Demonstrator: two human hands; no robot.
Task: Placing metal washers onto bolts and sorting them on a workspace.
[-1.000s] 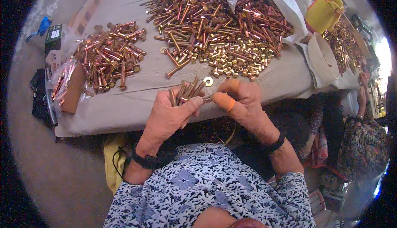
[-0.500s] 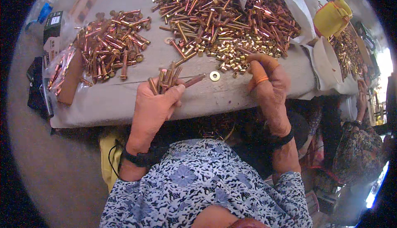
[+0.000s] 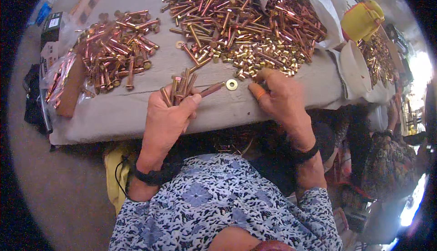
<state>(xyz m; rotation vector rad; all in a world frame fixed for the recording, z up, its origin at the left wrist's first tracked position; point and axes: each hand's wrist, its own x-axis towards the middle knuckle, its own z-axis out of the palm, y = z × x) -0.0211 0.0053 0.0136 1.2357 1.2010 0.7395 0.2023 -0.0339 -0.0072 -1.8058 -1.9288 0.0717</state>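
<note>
My left hand is closed around several copper-coloured bolts. One bolt sticks out to the right past the thumb, its tip close to a flat brass washer lying on the table. My right hand wears orange finger covers on thumb and forefinger. Its fingers are bent together at the near edge of a heap of small gold nuts; whatever is between the fingertips is hidden.
A large heap of loose bolts spreads behind the nuts, beside a white sack. On the left lie another bolt pile, a brown block and a box. A yellow container stands at right; another person is beyond.
My right hand has drawn left and slightly nearer from the nuts, its forefinger and thumb coming closer together. The left hand keeps its bolts. The whole view has shifted a little.
</note>
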